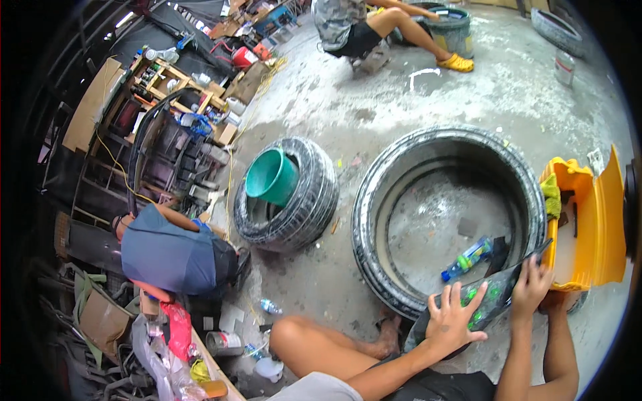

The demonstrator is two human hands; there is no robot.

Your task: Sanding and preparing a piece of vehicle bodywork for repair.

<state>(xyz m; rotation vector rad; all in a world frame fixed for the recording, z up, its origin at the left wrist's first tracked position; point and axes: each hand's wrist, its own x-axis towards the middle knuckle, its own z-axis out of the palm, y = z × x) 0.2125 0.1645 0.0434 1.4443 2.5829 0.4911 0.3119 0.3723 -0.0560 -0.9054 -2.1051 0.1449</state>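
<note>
Across my lap lies a long, dark, tapering piece [496, 301] with bright green marks; its exact kind I cannot make out. My left hand [453, 317] rests on it with the fingers spread. Closer to its pointed upper end, my right hand [531, 281] has its fingers closed around the edge. Just beyond stands a large black tire ring [374, 267], lying on its side. Inside the ring is a plastic bottle [468, 259] with a blue and green label, beside a dark strip [497, 255].
On the right is an open yellow box [565, 257] with a green cloth [551, 197] over its edge. A green bucket [271, 177] sits in another tire [314, 200]. One person [177, 254] bends at the left; another [341, 30] sits at the back near a dark tub [455, 33].
</note>
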